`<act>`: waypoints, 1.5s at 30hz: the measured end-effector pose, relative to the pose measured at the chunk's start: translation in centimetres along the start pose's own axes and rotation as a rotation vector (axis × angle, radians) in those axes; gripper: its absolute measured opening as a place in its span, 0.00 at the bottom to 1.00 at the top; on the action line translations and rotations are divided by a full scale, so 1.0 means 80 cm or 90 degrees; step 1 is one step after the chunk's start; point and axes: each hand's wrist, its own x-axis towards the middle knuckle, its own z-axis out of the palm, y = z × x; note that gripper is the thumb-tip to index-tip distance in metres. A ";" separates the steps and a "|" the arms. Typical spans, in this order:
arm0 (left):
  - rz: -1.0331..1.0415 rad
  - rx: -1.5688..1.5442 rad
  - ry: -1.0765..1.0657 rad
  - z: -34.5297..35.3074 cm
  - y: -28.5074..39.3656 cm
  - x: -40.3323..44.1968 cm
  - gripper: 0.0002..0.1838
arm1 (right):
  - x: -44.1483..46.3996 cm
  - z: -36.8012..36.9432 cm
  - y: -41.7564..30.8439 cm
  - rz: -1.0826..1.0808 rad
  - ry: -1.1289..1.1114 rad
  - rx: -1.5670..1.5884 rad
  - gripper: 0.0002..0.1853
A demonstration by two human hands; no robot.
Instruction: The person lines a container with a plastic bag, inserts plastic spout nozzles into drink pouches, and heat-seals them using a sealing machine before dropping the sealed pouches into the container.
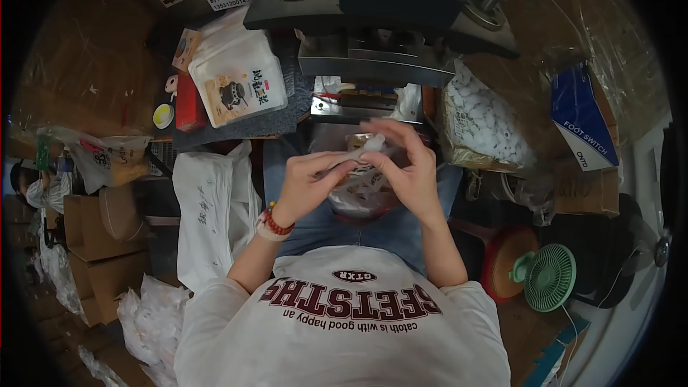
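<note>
In front of my lap, my left hand (313,180) pinches the edge of a thin, translucent plastic bag (374,145) between thumb and fingers. Beads and a pale band circle that wrist. My right hand (412,163) meets the bag from the other side, its thumb tip on the plastic by my left fingertips. The raised fingers of this hand are smeared by motion, so I cannot tell how firmly it grips. Below both hands, a clear plastic bag (362,197) with printed pieces in it rests between my knees. My hands partly hide its contents.
A metal press (376,57) stands just ahead. Flat printed pouches (240,82) are stacked at its left, near a red box (189,102). To the right are a bag of white pieces (484,118), a blue foot-switch box (582,118) and a green fan (550,277).
</note>
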 end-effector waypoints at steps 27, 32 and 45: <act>0.018 0.597 0.018 -0.075 -0.113 -0.017 0.34 | 0.049 -0.141 0.115 0.066 0.132 -0.677 0.13; -0.029 0.426 0.163 -0.071 -0.098 -0.029 0.26 | 0.047 -0.159 0.114 0.117 0.102 -0.626 0.12; 0.029 0.111 0.178 -0.018 0.002 -0.011 0.23 | -0.035 -0.024 -0.004 0.203 -0.027 0.520 0.21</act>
